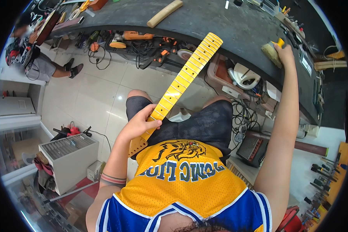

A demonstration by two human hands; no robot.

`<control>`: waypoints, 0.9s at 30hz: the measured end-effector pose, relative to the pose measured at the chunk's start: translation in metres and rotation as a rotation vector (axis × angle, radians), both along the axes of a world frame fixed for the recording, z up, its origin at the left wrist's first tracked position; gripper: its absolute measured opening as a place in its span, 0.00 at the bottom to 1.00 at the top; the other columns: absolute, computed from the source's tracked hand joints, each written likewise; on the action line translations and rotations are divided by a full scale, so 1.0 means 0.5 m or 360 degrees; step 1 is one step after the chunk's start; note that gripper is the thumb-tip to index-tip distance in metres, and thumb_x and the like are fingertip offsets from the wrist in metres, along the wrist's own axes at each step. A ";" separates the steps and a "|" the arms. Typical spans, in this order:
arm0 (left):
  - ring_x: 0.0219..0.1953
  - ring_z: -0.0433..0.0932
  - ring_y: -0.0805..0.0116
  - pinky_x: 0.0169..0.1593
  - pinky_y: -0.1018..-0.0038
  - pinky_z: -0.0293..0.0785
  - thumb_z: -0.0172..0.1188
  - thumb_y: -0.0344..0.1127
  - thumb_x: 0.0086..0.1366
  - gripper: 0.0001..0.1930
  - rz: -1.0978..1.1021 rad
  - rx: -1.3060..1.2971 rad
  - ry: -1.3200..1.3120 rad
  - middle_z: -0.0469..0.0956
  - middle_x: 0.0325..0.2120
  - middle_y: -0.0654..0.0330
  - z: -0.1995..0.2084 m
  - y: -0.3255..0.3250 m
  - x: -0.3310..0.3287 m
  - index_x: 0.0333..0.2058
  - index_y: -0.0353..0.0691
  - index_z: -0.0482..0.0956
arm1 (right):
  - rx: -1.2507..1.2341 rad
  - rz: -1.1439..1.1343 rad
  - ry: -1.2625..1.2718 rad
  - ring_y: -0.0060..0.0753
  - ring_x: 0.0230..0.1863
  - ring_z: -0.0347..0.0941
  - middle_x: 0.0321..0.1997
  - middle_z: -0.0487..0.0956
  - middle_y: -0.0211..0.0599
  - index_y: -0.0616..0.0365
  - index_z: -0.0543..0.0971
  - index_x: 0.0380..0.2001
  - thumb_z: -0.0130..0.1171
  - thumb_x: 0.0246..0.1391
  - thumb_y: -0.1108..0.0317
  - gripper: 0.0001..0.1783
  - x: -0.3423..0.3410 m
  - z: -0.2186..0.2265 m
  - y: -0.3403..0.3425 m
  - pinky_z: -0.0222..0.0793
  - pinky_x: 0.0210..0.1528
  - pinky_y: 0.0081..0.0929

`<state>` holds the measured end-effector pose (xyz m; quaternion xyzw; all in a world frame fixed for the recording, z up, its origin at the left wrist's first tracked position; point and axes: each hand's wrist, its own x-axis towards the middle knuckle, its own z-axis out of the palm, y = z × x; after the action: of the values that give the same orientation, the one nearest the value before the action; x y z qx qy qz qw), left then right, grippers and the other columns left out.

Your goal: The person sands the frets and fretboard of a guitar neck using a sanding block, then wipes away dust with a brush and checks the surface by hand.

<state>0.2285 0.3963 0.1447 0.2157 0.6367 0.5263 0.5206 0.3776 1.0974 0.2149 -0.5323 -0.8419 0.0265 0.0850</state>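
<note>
A yellow guitar neck with metal frets and dark dot inlays slants across my lap. My left hand is closed round it near the headstock, thumb over the fretboard. The other end of the neck reaches up to the front edge of the dark workbench. At the right part of the bench, my arm stretched out, my right hand grips a brush with a yellow handle and pale bristles. The brush is at the bench top near its front edge.
A pale wooden stick lies on the bench. Below it are orange power tools, cables and a bin. A grey-white cabinet stands at left, a speaker-like box at right. Another person sits at far left holding a guitar body.
</note>
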 end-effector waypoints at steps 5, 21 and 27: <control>0.40 0.84 0.72 0.46 0.74 0.84 0.68 0.31 0.75 0.21 0.0009 -0.0115 -0.0106 0.83 0.42 0.61 -0.013 -0.020 0.005 0.62 0.33 0.75 | -0.0664 0.0195 0.0699 0.48 0.59 0.85 0.57 0.87 0.61 0.75 0.86 0.56 0.73 0.62 0.40 0.42 0.055 -0.023 0.020 0.76 0.61 0.36; 0.34 0.85 0.72 0.42 0.74 0.84 0.66 0.28 0.75 0.18 0.0036 -0.0131 -0.0017 0.84 0.38 0.60 -0.006 -0.029 0.015 0.60 0.33 0.76 | -0.0966 0.1048 0.1080 0.31 0.64 0.76 0.62 0.83 0.38 0.65 0.73 0.71 0.71 0.69 0.54 0.37 -0.056 0.143 -0.364 0.67 0.69 0.30; 0.33 0.85 0.71 0.42 0.74 0.84 0.66 0.28 0.76 0.18 0.0003 -0.0180 0.0001 0.84 0.38 0.60 0.020 -0.005 0.023 0.61 0.33 0.76 | -0.0444 0.1611 0.0661 0.42 0.58 0.83 0.58 0.85 0.46 0.60 0.72 0.69 0.70 0.69 0.57 0.32 -0.267 0.139 -0.551 0.77 0.60 0.38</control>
<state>0.2399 0.3937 0.1546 0.1856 0.6658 0.4900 0.5312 0.2439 0.8217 0.2842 -0.0518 -0.9464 0.2791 0.1544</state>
